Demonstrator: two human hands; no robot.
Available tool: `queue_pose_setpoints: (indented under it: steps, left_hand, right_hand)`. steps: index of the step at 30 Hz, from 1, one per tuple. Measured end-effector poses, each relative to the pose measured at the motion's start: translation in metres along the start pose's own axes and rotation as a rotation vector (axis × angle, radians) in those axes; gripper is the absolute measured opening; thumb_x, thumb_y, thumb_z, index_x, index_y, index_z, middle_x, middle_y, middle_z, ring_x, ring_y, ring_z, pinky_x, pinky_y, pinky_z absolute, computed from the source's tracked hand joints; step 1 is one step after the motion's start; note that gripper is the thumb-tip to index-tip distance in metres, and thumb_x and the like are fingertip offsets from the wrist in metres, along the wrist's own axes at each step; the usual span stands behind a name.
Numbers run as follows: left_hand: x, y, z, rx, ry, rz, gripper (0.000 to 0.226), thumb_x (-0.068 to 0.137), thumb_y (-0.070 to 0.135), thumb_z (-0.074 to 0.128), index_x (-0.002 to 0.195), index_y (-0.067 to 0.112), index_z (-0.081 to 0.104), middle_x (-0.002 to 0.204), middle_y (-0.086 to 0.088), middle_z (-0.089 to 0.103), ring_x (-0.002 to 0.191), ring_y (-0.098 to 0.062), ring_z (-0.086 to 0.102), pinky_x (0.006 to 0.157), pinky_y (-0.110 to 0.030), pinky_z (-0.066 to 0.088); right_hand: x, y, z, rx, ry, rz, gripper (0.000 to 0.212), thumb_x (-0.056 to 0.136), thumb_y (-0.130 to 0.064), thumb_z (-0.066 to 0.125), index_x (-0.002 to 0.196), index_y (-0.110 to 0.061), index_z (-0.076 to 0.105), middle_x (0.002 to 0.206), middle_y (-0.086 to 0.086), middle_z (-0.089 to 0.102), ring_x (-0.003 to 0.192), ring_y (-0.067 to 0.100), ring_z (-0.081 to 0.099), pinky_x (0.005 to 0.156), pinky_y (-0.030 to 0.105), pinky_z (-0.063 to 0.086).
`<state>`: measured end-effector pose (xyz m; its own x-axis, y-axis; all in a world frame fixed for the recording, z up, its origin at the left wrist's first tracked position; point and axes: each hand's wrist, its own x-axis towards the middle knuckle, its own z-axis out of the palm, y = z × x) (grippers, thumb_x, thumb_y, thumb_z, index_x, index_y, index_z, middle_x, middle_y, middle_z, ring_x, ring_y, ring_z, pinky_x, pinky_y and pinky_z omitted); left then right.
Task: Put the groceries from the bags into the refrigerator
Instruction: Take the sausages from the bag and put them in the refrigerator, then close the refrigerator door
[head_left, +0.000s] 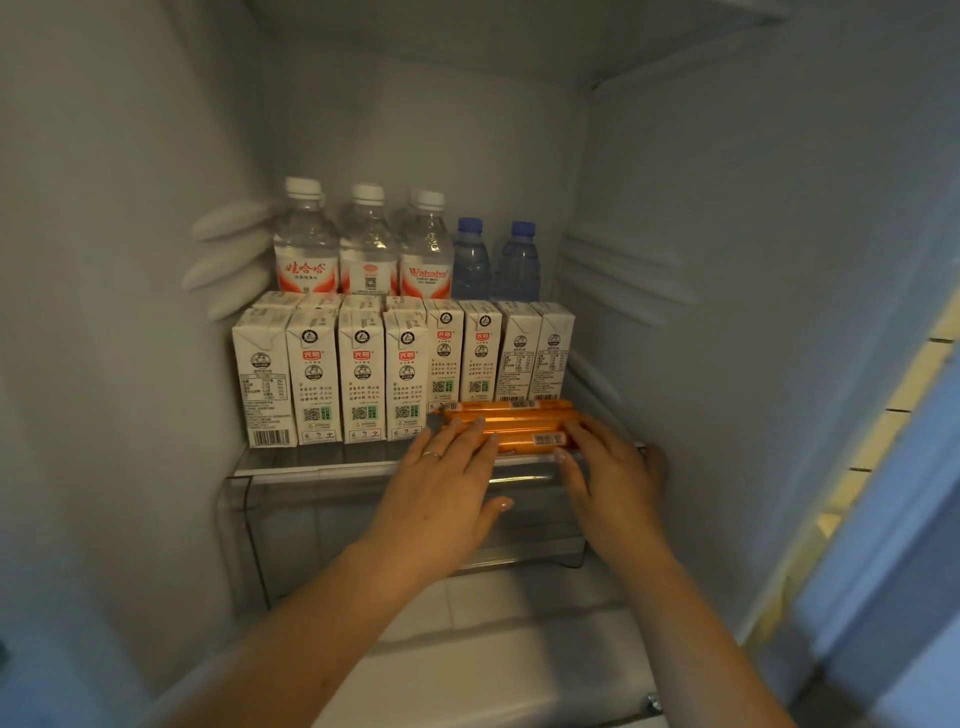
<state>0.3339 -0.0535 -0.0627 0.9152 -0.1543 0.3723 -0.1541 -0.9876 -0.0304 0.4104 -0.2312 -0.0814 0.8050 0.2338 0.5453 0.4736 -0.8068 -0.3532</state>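
At shelf (311, 465) front edge, both hands press orange sausages (511, 423).

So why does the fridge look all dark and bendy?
Head view: dim bluish light, no bright fridge lamp showing; the wide lens curves the fridge walls; glare streaks shine on the orange sausages under the left hand and right hand.
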Motion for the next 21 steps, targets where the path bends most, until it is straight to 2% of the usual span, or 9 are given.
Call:
queue_pose_setpoints:
  steps: [2, 4, 7, 11, 13, 15, 16, 18, 21]
  left_hand:
    - [-0.005, 0.002, -0.005, -0.058, 0.038, -0.014, 0.067, 0.094, 0.051, 0.039, 0.150, 0.021, 0.016, 0.158, 0.000, 0.012, 0.145, -0.016, 0.006, 0.116, -0.045, 0.000]
    - [-0.014, 0.002, -0.009, -0.108, 0.105, -0.030, 0.065, 0.090, 0.047, 0.052, 0.146, 0.022, 0.029, 0.153, 0.001, 0.028, 0.142, -0.017, 0.021, 0.115, -0.050, 0.007]
    - [-0.034, 0.004, -0.016, -0.144, 0.222, -0.052, 0.059, 0.084, 0.039, 0.065, 0.137, 0.023, 0.045, 0.140, 0.001, 0.048, 0.133, -0.020, 0.040, 0.111, -0.051, 0.020]
    - [-0.067, 0.015, -0.031, -0.226, 0.300, -0.145, 0.055, 0.091, 0.035, 0.055, 0.143, 0.027, 0.035, 0.146, 0.009, 0.038, 0.137, -0.012, 0.029, 0.115, -0.038, 0.007]
    - [-0.087, 0.022, -0.039, -0.210, 0.352, -0.140, 0.055, 0.088, 0.029, 0.062, 0.138, 0.022, 0.043, 0.140, 0.004, 0.047, 0.132, -0.016, 0.040, 0.113, -0.044, 0.021]
    - [-0.107, 0.031, -0.048, -0.204, 0.407, -0.155, 0.054, 0.082, 0.024, 0.069, 0.133, 0.017, 0.050, 0.132, -0.001, 0.055, 0.124, -0.019, 0.049, 0.104, -0.051, 0.039]
    - [-0.118, 0.036, -0.053, -0.198, 0.413, -0.168, 0.054, 0.082, 0.025, 0.069, 0.132, 0.017, 0.051, 0.130, -0.001, 0.056, 0.122, -0.019, 0.050, 0.101, -0.051, 0.041]
    - [-0.141, 0.049, -0.064, -0.185, 0.434, -0.183, 0.053, 0.083, 0.027, 0.067, 0.133, 0.019, 0.049, 0.131, 0.001, 0.056, 0.122, -0.017, 0.050, 0.104, -0.048, 0.038]
    - [-0.180, 0.068, -0.076, -0.188, 0.464, -0.177, 0.052, 0.084, 0.027, 0.066, 0.133, 0.020, 0.050, 0.130, 0.002, 0.056, 0.121, -0.017, 0.052, 0.105, -0.042, 0.033]
  right_hand:
    - [-0.001, -0.003, -0.006, 0.103, 0.002, 0.000, 0.047, 0.092, -0.049, 0.039, 0.133, -0.029, 0.048, 0.139, 0.000, 0.047, 0.126, 0.022, 0.045, 0.105, 0.053, 0.033]
    - [-0.005, -0.011, -0.014, 0.253, 0.036, 0.025, 0.048, 0.092, -0.036, 0.052, 0.138, -0.026, 0.043, 0.144, 0.003, 0.040, 0.133, 0.021, 0.036, 0.111, 0.044, 0.030]
    - [-0.019, -0.023, -0.026, 0.347, 0.042, -0.023, 0.052, 0.091, -0.027, 0.058, 0.140, -0.025, 0.042, 0.146, -0.001, 0.037, 0.137, 0.015, 0.029, 0.114, 0.038, 0.026]
    - [-0.039, -0.034, -0.042, 0.502, 0.011, -0.065, 0.051, 0.089, -0.024, 0.061, 0.137, -0.031, 0.045, 0.146, -0.006, 0.038, 0.137, 0.009, 0.028, 0.114, 0.030, 0.023]
    - [-0.053, -0.038, -0.054, 0.550, 0.002, -0.068, 0.049, 0.089, -0.024, 0.061, 0.135, -0.031, 0.047, 0.145, -0.008, 0.040, 0.134, 0.004, 0.031, 0.113, 0.027, 0.025]
    - [-0.071, -0.042, -0.070, 0.564, 0.006, -0.082, 0.047, 0.089, -0.025, 0.060, 0.134, -0.031, 0.049, 0.142, -0.010, 0.041, 0.131, -0.001, 0.032, 0.110, 0.021, 0.025]
    - [-0.079, -0.044, -0.079, 0.567, 0.013, -0.081, 0.045, 0.089, -0.025, 0.060, 0.132, -0.032, 0.050, 0.140, -0.012, 0.042, 0.130, -0.002, 0.032, 0.107, 0.016, 0.024]
    - [-0.099, -0.048, -0.100, 0.570, 0.010, -0.066, 0.041, 0.090, -0.026, 0.058, 0.129, -0.035, 0.049, 0.137, -0.014, 0.042, 0.129, 0.000, 0.033, 0.103, 0.013, 0.023]
    - [-0.137, -0.056, -0.131, 0.550, -0.021, -0.045, 0.041, 0.091, -0.029, 0.056, 0.131, -0.034, 0.047, 0.141, -0.011, 0.040, 0.126, -0.002, 0.032, 0.101, 0.016, 0.023]
